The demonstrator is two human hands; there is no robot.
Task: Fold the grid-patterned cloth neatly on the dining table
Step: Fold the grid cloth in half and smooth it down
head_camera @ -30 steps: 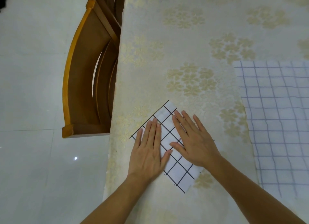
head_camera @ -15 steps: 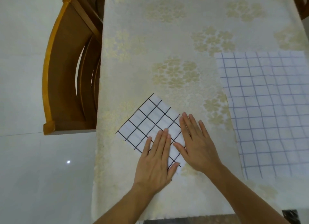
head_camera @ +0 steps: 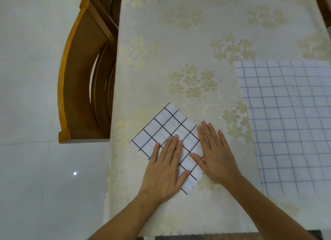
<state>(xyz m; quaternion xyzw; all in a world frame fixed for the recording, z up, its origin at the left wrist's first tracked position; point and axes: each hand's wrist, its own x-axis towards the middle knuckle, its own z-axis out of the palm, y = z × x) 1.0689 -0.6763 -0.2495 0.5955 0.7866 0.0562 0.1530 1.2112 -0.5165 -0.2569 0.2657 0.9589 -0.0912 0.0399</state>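
A small folded white cloth with a black grid (head_camera: 164, 130) lies turned like a diamond near the table's left front. My left hand (head_camera: 163, 170) rests flat on its lower half, fingers together and pointing away from me. My right hand (head_camera: 215, 156) lies flat on the cloth's right edge, partly on the tablecloth, thumb reaching onto the cloth. Neither hand grips anything. The cloth's far corner and left side show beyond my fingers.
The table wears a cream tablecloth with gold flowers (head_camera: 193, 48). A larger white cloth with a blue grid (head_camera: 290, 123) lies spread flat at the right. A wooden chair (head_camera: 77, 78) stands tucked against the table's left edge, over a pale tiled floor (head_camera: 35, 186).
Both hands have slid toward me over the folded cloth, so more of its far half shows. The right hand has drifted toward the cloth's right edge.
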